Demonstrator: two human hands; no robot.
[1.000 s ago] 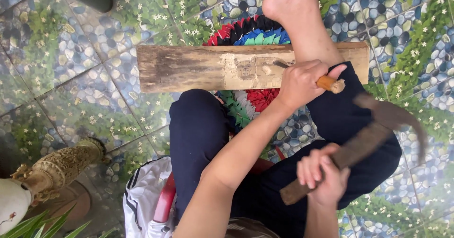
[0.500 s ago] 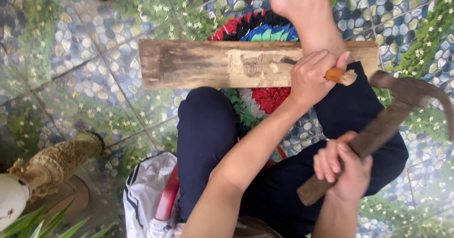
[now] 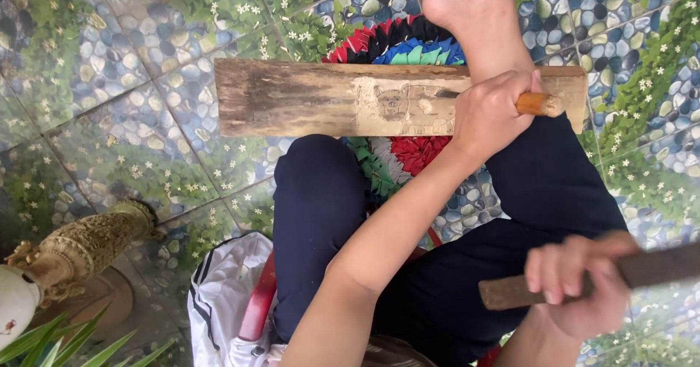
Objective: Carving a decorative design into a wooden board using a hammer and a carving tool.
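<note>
Now left hand (image 3: 487, 115) holds chisel (image 3: 536, 104) on plank (image 3: 306, 99); right hand (image 3: 580, 290) grips mallet (image 3: 642, 268).

The person wears dark navy trousers (image 3: 321, 214) covering both legs, across the centre and lower right of the frame. Both forearms are bare, without sleeves, watch or rings. The foot (image 3: 470, 6) at top centre is bare.

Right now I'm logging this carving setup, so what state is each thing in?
Wooden plank: flat on the floor, animal outline carved in, foot resting on its right end.
Chisel: gripped in left hand, tip on the plank.
Wooden mallet handle: gripped in right hand, raised off the plank, blurred.
Colourful mat: flat under the plank.
</note>
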